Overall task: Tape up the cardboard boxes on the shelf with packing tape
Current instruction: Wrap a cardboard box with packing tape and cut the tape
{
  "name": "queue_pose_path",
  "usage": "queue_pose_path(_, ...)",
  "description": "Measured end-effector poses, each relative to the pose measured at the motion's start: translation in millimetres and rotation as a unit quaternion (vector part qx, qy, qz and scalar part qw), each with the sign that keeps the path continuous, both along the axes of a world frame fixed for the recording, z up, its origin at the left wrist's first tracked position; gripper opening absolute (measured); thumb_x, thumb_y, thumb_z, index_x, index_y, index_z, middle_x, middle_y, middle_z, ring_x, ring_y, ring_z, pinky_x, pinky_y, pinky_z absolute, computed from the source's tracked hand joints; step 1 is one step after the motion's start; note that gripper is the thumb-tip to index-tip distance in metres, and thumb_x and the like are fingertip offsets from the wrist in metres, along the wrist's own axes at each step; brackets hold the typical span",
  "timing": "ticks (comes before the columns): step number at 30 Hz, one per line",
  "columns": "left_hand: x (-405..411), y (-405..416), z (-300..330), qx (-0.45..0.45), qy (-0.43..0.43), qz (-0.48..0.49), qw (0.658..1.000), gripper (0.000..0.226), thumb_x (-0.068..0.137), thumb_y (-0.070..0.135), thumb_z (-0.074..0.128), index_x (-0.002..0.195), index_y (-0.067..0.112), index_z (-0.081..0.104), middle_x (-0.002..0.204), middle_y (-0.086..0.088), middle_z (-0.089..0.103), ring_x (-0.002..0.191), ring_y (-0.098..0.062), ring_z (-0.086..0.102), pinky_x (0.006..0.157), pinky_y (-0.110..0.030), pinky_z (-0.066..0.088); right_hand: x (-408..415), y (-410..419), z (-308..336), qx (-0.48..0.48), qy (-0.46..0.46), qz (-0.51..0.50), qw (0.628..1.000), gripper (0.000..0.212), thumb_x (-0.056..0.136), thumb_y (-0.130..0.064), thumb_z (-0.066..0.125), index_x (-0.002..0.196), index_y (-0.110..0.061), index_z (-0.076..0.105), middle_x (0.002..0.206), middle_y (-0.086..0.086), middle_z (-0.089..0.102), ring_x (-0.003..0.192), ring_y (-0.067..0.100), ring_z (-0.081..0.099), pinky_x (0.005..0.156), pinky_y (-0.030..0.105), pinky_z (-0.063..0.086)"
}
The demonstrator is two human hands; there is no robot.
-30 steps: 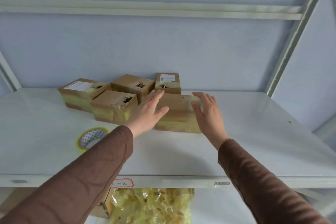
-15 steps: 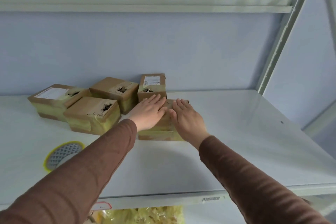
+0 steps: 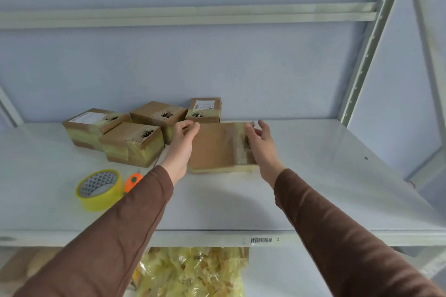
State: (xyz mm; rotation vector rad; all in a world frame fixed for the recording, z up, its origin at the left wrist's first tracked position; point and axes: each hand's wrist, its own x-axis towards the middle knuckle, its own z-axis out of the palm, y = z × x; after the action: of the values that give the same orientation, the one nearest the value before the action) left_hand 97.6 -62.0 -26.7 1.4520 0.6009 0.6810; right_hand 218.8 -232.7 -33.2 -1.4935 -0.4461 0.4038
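Observation:
A flat cardboard box [image 3: 217, 144] with a strip of tape along its right part is tipped up on the white shelf [image 3: 313, 176], its broad face turned to me. My left hand [image 3: 182, 142] grips its left edge, fingers curled over the top corner. My right hand [image 3: 261, 142] holds its right edge. Behind and to the left stand several small taped boxes with torn tops [image 3: 135, 143]. A roll of yellow packing tape [image 3: 99, 189] lies flat at the front left.
An orange cutter [image 3: 132, 182] lies beside the tape roll, partly behind my left sleeve. A metal upright [image 3: 362, 55] stands at the right rear. A bag of yellow packing filler [image 3: 190, 272] sits on the shelf below. The blue wall closes the back.
Both hands lay flat on top of the box; now they grip its two sides and the box is tilted up toward me. The camera view has shifted right and down.

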Motion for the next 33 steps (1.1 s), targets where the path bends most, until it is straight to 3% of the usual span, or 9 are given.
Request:
queue_pose_path(3, -23, -25, -8, -0.057, -0.079, 0.041, 0.994, 0.028, 0.093, 0.044, 0.065, 0.096, 0.019, 0.052, 0.103, -0.006, 0.053, 0.096, -0.021, 0.052, 0.086, -0.042, 0.038, -2, -28, -4, 0.061, 0.052, -0.013, 0.997, 0.045, 0.098, -0.059, 0.055, 0.131, -0.029, 0.051, 0.126, -0.005, 0.059, 0.111, 0.005, 0.062, 0.092, 0.031, 0.05)
queue_pose_path(7, -37, -38, -15, -0.12, -0.049, 0.028, 0.991, 0.03, 0.094, 0.006, 0.068, 0.118, 0.021, 0.058, 0.115, -0.005, 0.065, 0.099, -0.024, 0.064, 0.081, -0.038, 0.052, -10, -47, -11, 0.079, 0.115, 0.033, 0.99, 0.043, 0.101, -0.018, 0.058, 0.143, -0.018, 0.048, 0.135, 0.007, 0.059, 0.102, 0.016, 0.066, 0.075, 0.024, 0.053)
queue_pose_path(13, -35, -43, -2, -0.195, 0.031, -0.033, 0.98, 0.027, 0.092, 0.019, 0.072, 0.118, 0.017, 0.063, 0.103, -0.011, 0.073, 0.082, -0.027, 0.071, 0.074, -0.039, 0.057, -17, -44, 6, 0.071, 0.174, 0.137, 0.973, 0.033, 0.104, -0.02, 0.055, 0.132, -0.003, 0.054, 0.115, 0.022, 0.07, 0.09, 0.036, 0.073, 0.078, 0.047, 0.063)
queue_pose_path(16, -31, -43, -2, -0.154, 0.047, -0.026, 0.987, 0.033, 0.091, 0.017, 0.077, 0.116, 0.027, 0.057, 0.115, -0.014, 0.073, 0.095, -0.032, 0.071, 0.08, -0.047, 0.059, -23, -37, 6, 0.069, 0.178, 0.116, 0.975, 0.037, 0.101, -0.007, 0.06, 0.135, -0.01, 0.045, 0.107, 0.021, 0.069, 0.07, 0.032, 0.075, 0.057, 0.04, 0.062)
queue_pose_path(18, -30, -44, -3, -0.148, 0.041, -0.018, 0.988, 0.031, 0.092, 0.014, 0.075, 0.101, 0.033, 0.052, 0.115, -0.013, 0.072, 0.096, -0.032, 0.07, 0.083, -0.049, 0.058, -23, -36, 3, 0.063, 0.165, 0.105, 0.979, 0.038, 0.101, -0.005, 0.06, 0.135, -0.011, 0.045, 0.107, 0.019, 0.068, 0.066, 0.029, 0.075, 0.054, 0.038, 0.061)
queue_pose_path(21, -37, -47, -1, -0.13, 0.025, -0.041, 0.99, 0.03, 0.092, 0.017, 0.075, 0.114, 0.026, 0.056, 0.116, -0.01, 0.072, 0.097, -0.029, 0.071, 0.084, -0.049, 0.059, -21, -42, 3, 0.065, 0.137, 0.116, 0.982, 0.04, 0.099, -0.008, 0.064, 0.134, -0.014, 0.045, 0.114, 0.016, 0.065, 0.073, 0.026, 0.076, 0.059, 0.037, 0.061)
queue_pose_path(24, -49, -43, 3, -0.103, -0.031, -0.077, 0.991, 0.03, 0.087, 0.034, 0.076, 0.11, 0.02, 0.062, 0.116, -0.005, 0.073, 0.097, -0.019, 0.073, 0.078, -0.04, 0.06, -18, -53, 1, 0.051, 0.014, 0.139, 0.989, 0.042, 0.092, -0.009, 0.074, 0.123, -0.019, 0.047, 0.12, 0.006, 0.057, 0.081, 0.012, 0.073, 0.065, 0.032, 0.06)
queue_pose_path(27, -59, -39, 0, 0.009, -0.039, -0.096, 0.995, 0.008, 0.096, 0.024, 0.067, 0.09, 0.02, 0.063, 0.143, 0.005, 0.062, 0.132, -0.013, 0.055, 0.105, -0.032, 0.041, -17, -65, -8, -0.052, -0.215, 0.145, 0.964, 0.043, 0.085, -0.008, 0.079, 0.107, -0.022, 0.044, 0.129, -0.003, 0.05, 0.103, 0.012, 0.059, 0.083, 0.03, 0.053)
queue_pose_path(33, -69, -35, -7, 0.21, 0.091, -0.161, 0.96, 0.056, 0.095, 0.003, 0.06, 0.135, 0.042, 0.059, 0.163, 0.02, 0.032, 0.149, 0.0, 0.026, 0.121, -0.03, 0.024, -22, -73, -16, -0.138, -0.367, 0.182, 0.902, 0.038, 0.087, -0.029, 0.081, 0.107, -0.017, 0.05, 0.131, -0.008, 0.049, 0.118, 0.006, 0.041, 0.091, 0.017, 0.036)
